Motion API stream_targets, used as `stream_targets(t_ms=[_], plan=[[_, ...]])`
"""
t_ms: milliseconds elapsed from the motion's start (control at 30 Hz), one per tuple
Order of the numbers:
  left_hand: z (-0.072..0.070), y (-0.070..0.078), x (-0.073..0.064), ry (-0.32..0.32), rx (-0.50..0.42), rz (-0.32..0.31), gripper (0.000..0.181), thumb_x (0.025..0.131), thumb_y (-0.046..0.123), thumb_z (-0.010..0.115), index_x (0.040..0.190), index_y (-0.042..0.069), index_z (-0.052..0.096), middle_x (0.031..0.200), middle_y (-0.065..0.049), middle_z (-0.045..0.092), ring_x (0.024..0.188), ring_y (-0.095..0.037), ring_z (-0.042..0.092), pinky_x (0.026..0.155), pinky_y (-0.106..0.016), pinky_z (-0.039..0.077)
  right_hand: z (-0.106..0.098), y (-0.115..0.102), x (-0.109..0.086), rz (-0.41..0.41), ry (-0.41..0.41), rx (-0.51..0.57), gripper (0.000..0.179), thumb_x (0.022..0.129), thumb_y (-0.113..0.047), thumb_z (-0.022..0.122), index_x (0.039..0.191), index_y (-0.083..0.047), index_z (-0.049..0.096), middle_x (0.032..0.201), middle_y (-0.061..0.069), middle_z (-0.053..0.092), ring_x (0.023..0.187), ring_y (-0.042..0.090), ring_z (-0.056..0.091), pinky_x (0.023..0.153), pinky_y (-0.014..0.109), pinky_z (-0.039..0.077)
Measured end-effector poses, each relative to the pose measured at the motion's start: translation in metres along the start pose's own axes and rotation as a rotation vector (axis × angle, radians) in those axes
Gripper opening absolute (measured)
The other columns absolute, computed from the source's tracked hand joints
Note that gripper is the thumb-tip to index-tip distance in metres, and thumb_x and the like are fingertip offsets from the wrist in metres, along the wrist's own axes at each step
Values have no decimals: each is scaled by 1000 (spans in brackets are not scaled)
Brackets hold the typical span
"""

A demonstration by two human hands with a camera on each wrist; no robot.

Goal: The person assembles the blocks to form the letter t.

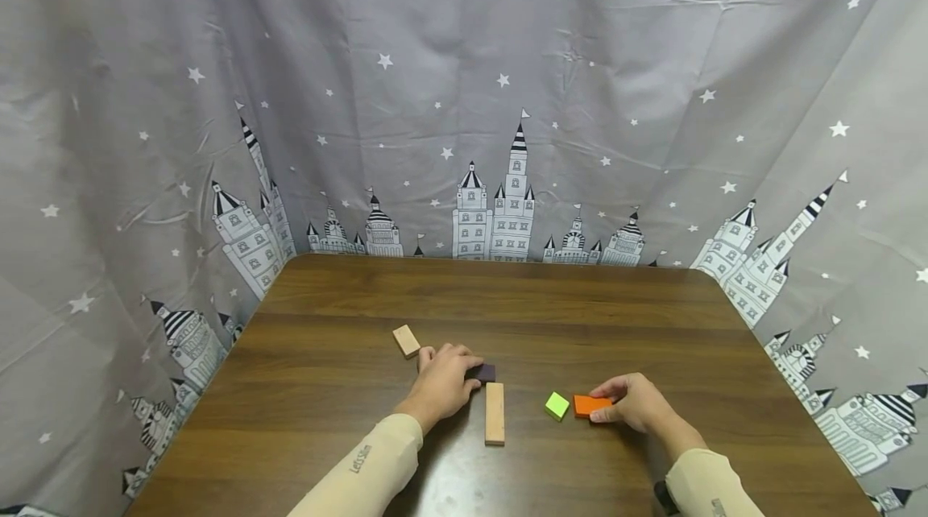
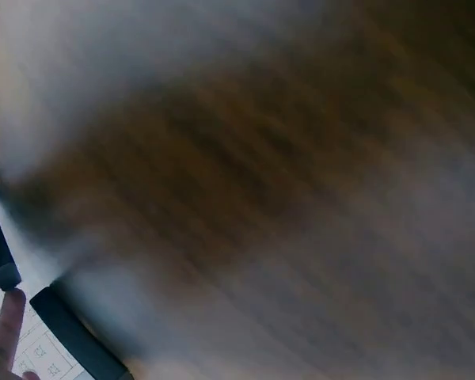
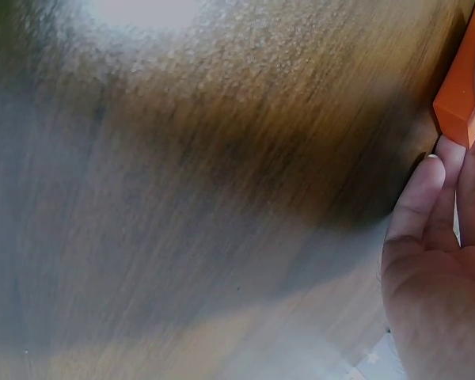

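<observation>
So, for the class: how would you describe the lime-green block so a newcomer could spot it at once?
On the brown table, find the long pale block. To its right, just before the orange block, lies the lime-green block. It is the only green piece, and its top looks nearly square, unlike its longer neighbours.

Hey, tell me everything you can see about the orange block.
The orange block is a plain, smooth, rectangular piece with squared edges; it may be painted wood, though the material isn't certain. It appears to lie flat on the table, longer side running roughly left to right, just right of the lime green block, with a gap between them. The right hand's grip pinches it between thumb and fingers, hiding its right end.
</observation>
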State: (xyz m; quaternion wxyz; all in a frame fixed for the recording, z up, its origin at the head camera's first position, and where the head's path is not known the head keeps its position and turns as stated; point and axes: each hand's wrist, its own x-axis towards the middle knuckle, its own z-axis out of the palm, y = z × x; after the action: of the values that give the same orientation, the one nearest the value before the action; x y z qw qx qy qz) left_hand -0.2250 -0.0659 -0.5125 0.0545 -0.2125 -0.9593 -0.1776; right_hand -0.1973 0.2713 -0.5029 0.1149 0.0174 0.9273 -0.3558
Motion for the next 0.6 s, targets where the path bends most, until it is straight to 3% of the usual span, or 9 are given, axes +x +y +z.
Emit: stream_targets(t_ms=[167, 367, 600], plan=[[4, -4, -1, -1, 17, 1, 32, 88, 28, 79, 119, 20, 75, 118, 5, 69, 109, -21, 54, 87, -49, 28, 0, 0, 1, 13, -3, 7, 31, 68, -19, 94, 95, -11, 80, 92, 0, 71, 85, 18, 61, 86, 49, 49], [0, -5, -1, -40, -77, -19, 37, 90, 27, 73, 127, 20, 71, 125, 3, 66, 116, -24, 49, 91, -52, 25, -1, 0, 1, 9, -9, 23, 32, 68, -18, 94, 95, -10, 81, 91, 0, 71, 85, 18, 61, 85, 47, 49], [-2, 6, -1, -106, -114, -22, 56, 89, 52, 70, 134, 19, 67, 131, 0, 62, 116, -26, 46, 86, -51, 25, 0, 0, 1, -1, -5, 26, 32, 68, -18, 94, 95, -9, 80, 91, 0, 71, 84, 18, 60, 83, 46, 49]])
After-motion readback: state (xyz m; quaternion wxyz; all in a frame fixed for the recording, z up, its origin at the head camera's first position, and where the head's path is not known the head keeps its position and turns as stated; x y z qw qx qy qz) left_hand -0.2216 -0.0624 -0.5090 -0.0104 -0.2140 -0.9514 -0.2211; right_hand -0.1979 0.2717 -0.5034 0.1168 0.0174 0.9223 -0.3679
